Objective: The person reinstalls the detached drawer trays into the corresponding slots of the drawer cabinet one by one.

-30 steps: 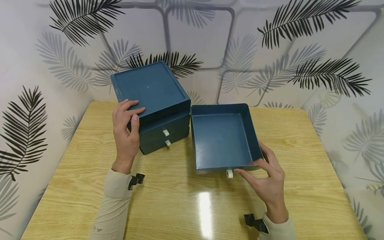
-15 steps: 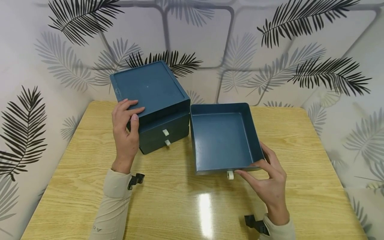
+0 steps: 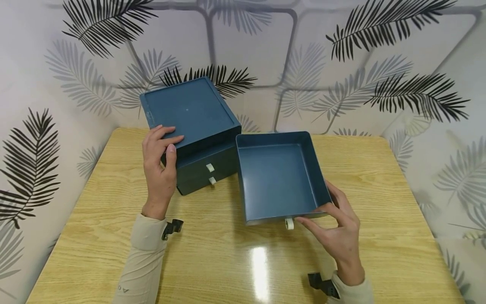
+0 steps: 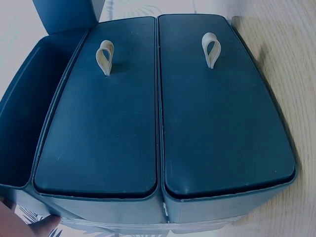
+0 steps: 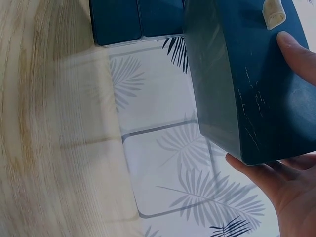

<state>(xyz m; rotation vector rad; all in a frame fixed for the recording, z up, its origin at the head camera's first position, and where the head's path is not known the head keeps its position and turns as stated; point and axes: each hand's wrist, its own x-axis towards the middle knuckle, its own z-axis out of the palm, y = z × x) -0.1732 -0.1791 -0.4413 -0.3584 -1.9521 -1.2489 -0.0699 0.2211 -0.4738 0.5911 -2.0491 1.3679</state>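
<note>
A dark blue drawer cabinet (image 3: 190,112) stands on the table at left, turned at an angle. Its top slot (image 4: 29,113) is vacant; the two drawers below are pushed in, each with a white loop tab (image 4: 212,49). My left hand (image 3: 159,169) rests at the cabinet's top left front corner, fingers spread over the top. To the right, a pulled-out blue drawer (image 3: 277,181) with nothing inside is held off the table. My right hand (image 3: 341,228) grips its front right corner, thumb on the front beside the white pull tab (image 3: 290,223), other fingers around the side.
The wood-grain table (image 3: 212,261) extends around the cabinet and toward the front. Behind it and at the sides rises a pale wall covering (image 3: 250,50) with leaf prints. Each wrist carries a black camera mount (image 3: 172,228).
The drawer has shifted slightly left, its back left corner now overlapping the cabinet's right edge in the head view. My right hand moves along with it; my left hand stays put.
</note>
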